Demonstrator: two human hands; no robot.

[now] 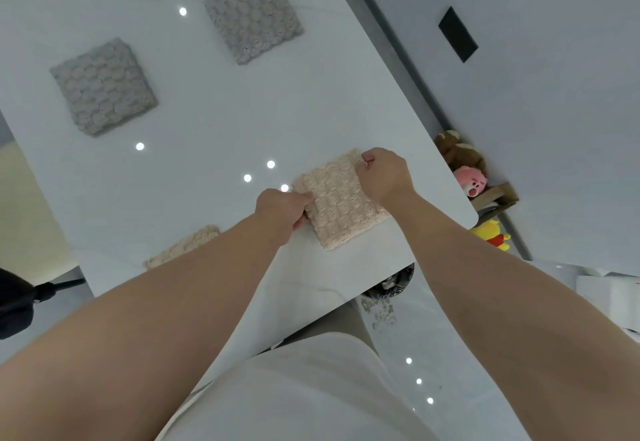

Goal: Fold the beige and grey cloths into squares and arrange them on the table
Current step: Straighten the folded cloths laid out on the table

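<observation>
Cloth in work: a beige bobble-textured cloth point(341, 200), folded to a rough square, is seen lying flat on the white glossy tabletop point(214, 122), close to the right edge and the near right corner.
Left hand: the left hand point(282, 210) is set at the left edge of this cloth; the fingers are curled and the edge is pinched between them and the thumb.
Right hand: the right hand point(384, 174) is closed over the far right corner of the same cloth, which is gripped in curled fingers.
Second beige piece: a second beige cloth point(188, 245) of the same texture is noted to the left, well apart from the first, by the near edge. Most of it is hidden by the left forearm, so its fold cannot be judged.
Grey pieces: two grey bobble-textured cloths, each folded to a square, are laid flat farther back, the left grey cloth point(104, 86) and the far grey cloth point(252, 13). They are well apart from each other and from the beige pieces.
Surface: small round light reflections are recorded on the tabletop.
Beyond the right edge: a brown plush toy point(457, 151), a pink plush toy point(469, 179) and a yellow plush toy point(491, 234) are seen close together, lower down.
</observation>
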